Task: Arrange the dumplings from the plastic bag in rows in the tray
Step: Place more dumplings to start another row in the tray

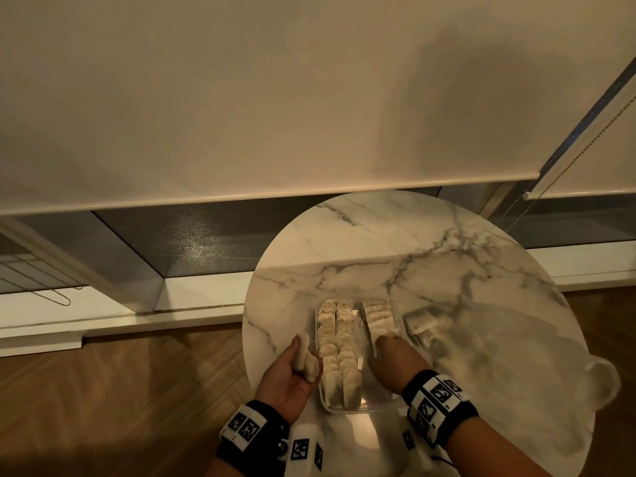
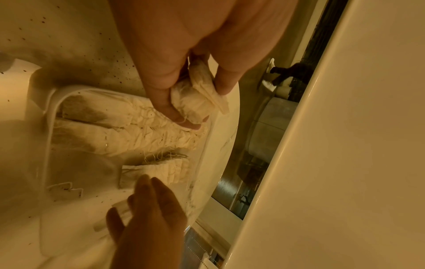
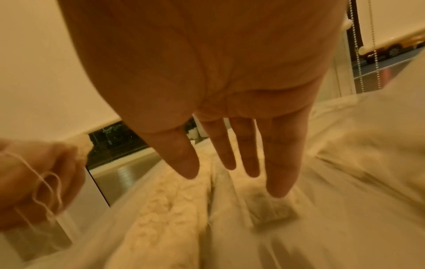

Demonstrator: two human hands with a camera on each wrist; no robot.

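Observation:
A clear plastic tray sits on the round marble table. It holds two full rows of pale, flat dumplings with loose threads, and a shorter third row at the far right side. My left hand hovers at the tray's left edge and grips two dumplings between thumb and fingers. My right hand is open, its straight fingers just above the near end of the third row. A clear plastic bag lies right of the tray, with a few dumplings at its mouth.
The table stands close to a low window sill under a roller blind, with a bead chain hanging at the right. Wooden floor lies to the left. Bare marble stretches beyond the tray.

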